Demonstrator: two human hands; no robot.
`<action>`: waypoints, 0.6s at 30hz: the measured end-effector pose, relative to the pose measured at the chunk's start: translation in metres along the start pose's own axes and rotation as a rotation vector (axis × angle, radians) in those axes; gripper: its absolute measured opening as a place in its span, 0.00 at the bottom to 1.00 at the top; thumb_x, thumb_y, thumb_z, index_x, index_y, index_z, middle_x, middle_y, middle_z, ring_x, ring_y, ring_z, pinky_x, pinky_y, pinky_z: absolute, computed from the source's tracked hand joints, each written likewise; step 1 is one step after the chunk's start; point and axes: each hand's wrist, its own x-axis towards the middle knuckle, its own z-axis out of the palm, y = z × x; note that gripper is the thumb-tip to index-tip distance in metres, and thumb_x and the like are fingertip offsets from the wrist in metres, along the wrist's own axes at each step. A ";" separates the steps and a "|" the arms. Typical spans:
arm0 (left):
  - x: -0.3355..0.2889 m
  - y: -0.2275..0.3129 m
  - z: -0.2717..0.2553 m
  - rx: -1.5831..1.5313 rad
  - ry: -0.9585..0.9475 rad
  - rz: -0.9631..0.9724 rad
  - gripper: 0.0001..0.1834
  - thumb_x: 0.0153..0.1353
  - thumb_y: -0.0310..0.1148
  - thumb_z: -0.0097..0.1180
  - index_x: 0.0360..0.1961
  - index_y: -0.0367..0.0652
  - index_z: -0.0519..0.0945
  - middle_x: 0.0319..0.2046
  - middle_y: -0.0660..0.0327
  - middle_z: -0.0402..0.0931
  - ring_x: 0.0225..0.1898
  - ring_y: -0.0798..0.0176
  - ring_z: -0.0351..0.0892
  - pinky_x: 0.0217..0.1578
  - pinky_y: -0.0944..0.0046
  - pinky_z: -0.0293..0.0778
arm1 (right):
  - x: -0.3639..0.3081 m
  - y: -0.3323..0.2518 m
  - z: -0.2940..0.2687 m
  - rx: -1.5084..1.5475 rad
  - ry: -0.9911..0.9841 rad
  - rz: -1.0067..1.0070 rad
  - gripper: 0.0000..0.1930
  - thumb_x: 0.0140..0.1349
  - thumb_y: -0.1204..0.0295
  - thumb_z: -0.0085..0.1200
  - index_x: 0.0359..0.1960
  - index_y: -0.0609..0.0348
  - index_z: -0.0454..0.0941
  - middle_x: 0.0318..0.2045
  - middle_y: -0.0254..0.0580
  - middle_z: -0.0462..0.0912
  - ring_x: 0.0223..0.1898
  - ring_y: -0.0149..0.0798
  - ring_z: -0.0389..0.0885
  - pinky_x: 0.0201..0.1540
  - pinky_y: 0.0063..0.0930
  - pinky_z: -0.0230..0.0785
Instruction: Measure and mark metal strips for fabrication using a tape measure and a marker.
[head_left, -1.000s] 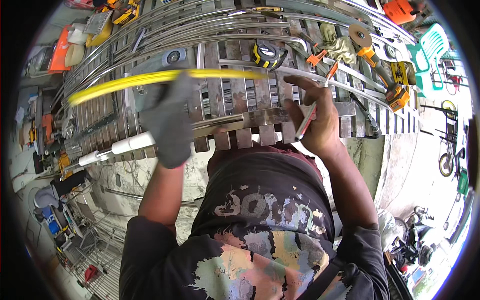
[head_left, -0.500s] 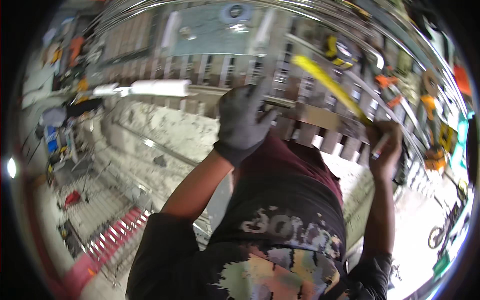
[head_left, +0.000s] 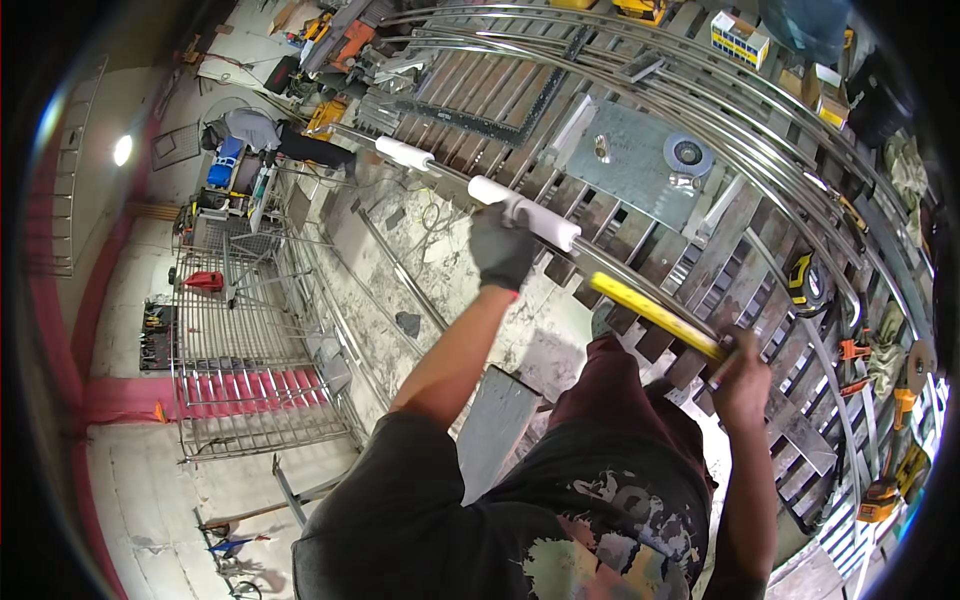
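Observation:
My left hand (head_left: 502, 248), in a dark grey glove, is at a long metal tube (head_left: 640, 282), its fingers curled over a white wrapped section (head_left: 525, 213). A second white section (head_left: 404, 154) covers the tube farther left. Bare, my right hand (head_left: 742, 382) is closed around the lower end of a yellow measuring strip (head_left: 655, 315). The strip slants up and left beside the tube, its free end short of the white wrap. What else my right fingers may hold is hidden.
Slats form the worktable, bearing a grey metal plate (head_left: 625, 165) with a disc roll (head_left: 688, 155), a black square (head_left: 515, 130) and bent tubes. A yellow-black tape measure (head_left: 806, 283) lies right. Metal grating (head_left: 250, 340) stands on the left floor.
The view has swung, so the bench now runs diagonally. My left hand went from spread fingers beside the tube to the white wrapped section. My right hand still holds the yellow strip.

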 end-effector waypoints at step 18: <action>0.211 -0.154 0.051 0.121 -0.375 -0.750 0.39 0.60 0.71 0.68 0.49 0.42 0.95 0.50 0.49 0.94 0.54 0.47 0.95 0.56 0.52 0.87 | 0.040 -0.023 0.029 -0.465 -0.025 -0.235 0.08 0.69 0.74 0.58 0.47 0.57 0.77 0.27 0.52 0.83 0.32 0.62 0.87 0.35 0.59 0.77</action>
